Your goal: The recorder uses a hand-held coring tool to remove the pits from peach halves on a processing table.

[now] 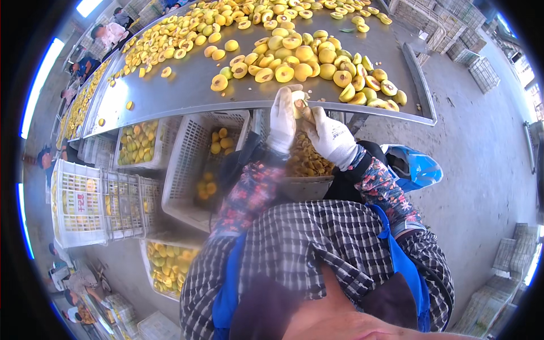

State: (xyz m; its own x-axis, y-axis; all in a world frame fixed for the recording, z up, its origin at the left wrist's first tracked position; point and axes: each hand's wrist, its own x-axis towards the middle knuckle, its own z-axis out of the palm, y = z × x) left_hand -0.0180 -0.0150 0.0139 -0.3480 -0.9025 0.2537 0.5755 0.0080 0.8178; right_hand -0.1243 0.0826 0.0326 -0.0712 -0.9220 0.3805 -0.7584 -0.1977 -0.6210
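Note:
My left hand [284, 117], in a white knit glove with brown-stained fingers, is closed around a pale yellow halved fruit [299, 104] just past the table's near edge. My right hand [329, 134], gloved alike, has its thumb and fingers at the fruit's cut face; whether it grips a small tool there cannot be told. Beyond both hands, a heap of yellow stone fruit, many in halves [304, 71], lies on the metal table [191, 91]. Below the hands, a container [308, 180] holds many brown pieces.
The table's raised metal rim [418, 85] runs along the right. White plastic crates [180, 170] of fruit stand below and left, beside stacked crates [80, 204]. A blue bag [418, 168] lies at my right. Other people [111, 35] are at the far left.

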